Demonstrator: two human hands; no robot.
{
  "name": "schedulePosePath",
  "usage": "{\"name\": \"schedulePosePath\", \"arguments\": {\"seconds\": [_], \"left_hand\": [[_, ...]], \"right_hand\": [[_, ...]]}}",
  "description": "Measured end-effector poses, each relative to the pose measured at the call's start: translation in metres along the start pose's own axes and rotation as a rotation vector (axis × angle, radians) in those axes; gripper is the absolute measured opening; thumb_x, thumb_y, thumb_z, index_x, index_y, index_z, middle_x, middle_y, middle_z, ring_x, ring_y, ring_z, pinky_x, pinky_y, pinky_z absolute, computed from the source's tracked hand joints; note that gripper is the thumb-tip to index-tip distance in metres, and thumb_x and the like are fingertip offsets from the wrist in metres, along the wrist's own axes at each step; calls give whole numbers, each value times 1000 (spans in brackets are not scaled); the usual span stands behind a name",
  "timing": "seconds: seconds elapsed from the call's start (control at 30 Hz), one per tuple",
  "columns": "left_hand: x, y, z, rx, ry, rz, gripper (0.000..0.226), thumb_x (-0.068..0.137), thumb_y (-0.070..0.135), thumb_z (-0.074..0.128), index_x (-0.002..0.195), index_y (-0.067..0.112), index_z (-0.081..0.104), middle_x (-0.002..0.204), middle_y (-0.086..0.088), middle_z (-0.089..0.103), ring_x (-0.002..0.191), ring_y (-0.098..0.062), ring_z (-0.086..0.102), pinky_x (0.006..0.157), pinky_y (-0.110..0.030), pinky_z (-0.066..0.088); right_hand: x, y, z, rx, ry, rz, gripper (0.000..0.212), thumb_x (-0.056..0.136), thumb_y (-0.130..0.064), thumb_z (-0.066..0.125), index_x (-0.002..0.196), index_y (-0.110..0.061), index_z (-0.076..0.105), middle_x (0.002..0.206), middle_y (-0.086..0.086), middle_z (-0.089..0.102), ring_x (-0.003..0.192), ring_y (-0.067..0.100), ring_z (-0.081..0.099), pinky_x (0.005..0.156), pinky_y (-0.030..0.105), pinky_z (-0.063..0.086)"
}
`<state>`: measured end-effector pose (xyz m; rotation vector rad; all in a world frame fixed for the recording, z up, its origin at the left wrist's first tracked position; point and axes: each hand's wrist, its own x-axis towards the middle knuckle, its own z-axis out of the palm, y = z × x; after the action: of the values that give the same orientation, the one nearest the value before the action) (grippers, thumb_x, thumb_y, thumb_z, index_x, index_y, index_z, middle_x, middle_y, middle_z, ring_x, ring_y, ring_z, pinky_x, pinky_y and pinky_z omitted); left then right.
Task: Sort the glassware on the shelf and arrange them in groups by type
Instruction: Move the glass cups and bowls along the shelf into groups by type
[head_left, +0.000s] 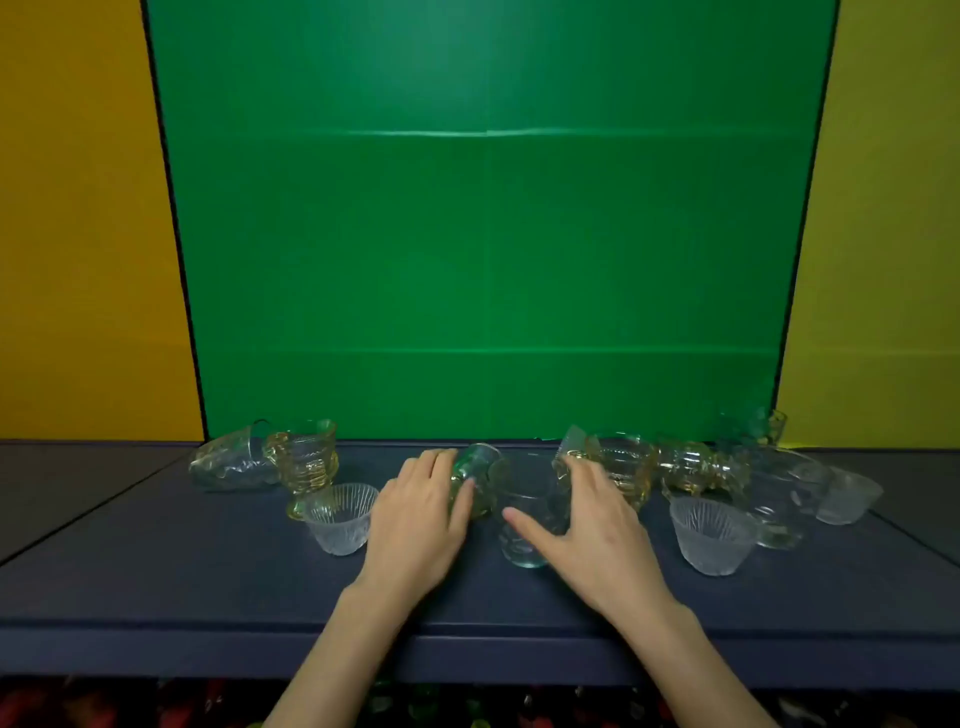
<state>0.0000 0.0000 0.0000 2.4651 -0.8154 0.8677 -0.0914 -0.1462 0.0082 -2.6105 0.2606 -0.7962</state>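
Note:
Glassware lies in a row along the dark blue shelf (208, 587). My left hand (415, 525) grips a small green glass (475, 480) that is tilted on its side. My right hand (597, 525) is wrapped round a clear tumbler (524, 519), thumb in front and fingers behind. A yellow ribbed glass (623, 470) lies right behind that hand. Left of my hands stand a frosted ribbed cup (340, 517) and a yellow glass (306, 462); a clear glass (228, 462) lies on its side at the far left.
To the right are another frosted cup (711, 538), a yellow glass on its side (691, 467), several clear cups (810, 493) and a green glass (753, 428) at the back. A green board (488, 234) stands behind the shelf. Colourful items show below the shelf's front edge.

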Motion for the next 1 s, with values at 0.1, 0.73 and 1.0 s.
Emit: {"name": "schedulePosePath", "arguments": {"seconds": [0.1,0.73,1.0], "left_hand": [[7,-2,4,0,-48,-50,60,90,50,20,126,10,47,119,-8,59,110,-29,54,84,-38,45],[50,1,22,-16,-468,-349,73,75,65,53,121,9,44,126,-12,55,116,-31,52,88,-37,43],[34,-1,19,-123,-264,-319,61,77,60,55,112,11,45,122,-10,57,108,-33,56,82,-38,43]], "right_hand": [[5,-3,8,29,28,36,94,69,-69,56,139,-16,24,139,-1,40,127,18,43,97,30,39],[-17,-4,-1,265,192,193,92,51,-60,75,128,-34,33,116,-20,49,110,10,53,97,36,43],[-34,-6,-13,283,243,222,90,50,-56,78,126,-34,36,118,-16,53,109,9,53,90,28,42]]}}
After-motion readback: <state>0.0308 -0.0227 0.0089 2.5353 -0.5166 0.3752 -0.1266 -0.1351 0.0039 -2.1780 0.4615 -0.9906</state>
